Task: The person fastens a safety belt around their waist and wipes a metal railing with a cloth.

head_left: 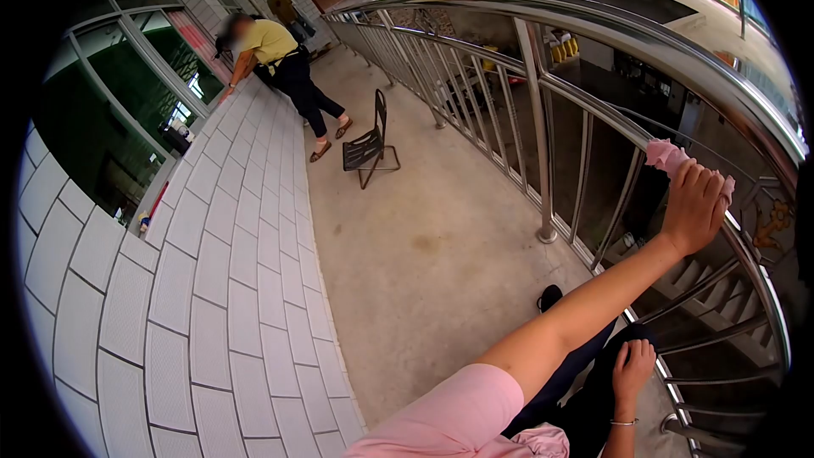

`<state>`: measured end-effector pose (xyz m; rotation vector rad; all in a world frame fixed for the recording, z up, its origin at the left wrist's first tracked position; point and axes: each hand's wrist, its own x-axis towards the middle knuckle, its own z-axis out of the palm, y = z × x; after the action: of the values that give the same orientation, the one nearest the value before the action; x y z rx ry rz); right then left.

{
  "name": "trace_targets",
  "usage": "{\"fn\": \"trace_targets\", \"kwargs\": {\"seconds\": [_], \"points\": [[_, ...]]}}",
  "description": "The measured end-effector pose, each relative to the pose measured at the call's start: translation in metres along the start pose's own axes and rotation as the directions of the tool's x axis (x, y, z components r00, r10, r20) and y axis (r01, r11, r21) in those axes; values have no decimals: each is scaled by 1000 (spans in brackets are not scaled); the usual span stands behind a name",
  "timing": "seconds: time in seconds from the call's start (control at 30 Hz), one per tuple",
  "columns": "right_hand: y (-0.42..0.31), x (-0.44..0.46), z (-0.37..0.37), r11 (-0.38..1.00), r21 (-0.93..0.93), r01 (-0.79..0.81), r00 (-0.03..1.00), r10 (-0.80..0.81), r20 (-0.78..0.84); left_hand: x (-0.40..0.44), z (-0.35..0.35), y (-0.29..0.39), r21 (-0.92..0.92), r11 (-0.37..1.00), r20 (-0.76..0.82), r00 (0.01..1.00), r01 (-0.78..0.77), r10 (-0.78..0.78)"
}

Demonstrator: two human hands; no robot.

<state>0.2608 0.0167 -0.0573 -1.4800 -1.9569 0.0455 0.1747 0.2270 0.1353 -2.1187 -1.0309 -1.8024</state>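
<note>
My left hand (697, 208) is closed around a crumpled pink cloth (666, 156), pressing it on a lower metal rail (600, 108) of the railing. The cloth shows on both sides of my fingers. My left arm stretches across the walkway from a pink sleeve (475, 399). My right hand (633, 369), with a bracelet at its wrist, lies on my dark-trousered knee. Its fingers are loosely bent and hold nothing that I can see.
Shiny railing posts (536, 136) line the right side, above a lower level with stairs (712, 288). A black folding chair (366, 146) stands on the concrete floor (415, 246). Farther off, a person in a yellow top (270, 41) leans on the white tiled wall (212, 288) by the windows.
</note>
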Motion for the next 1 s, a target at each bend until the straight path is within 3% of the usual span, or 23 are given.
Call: {"fn": "trace_targets", "kwargs": {"seconds": [1.0], "points": [[4,-2,2,1000,8,-12,1000,12,-6,0,-2,0,26,999,10,999,-34,34]]}}
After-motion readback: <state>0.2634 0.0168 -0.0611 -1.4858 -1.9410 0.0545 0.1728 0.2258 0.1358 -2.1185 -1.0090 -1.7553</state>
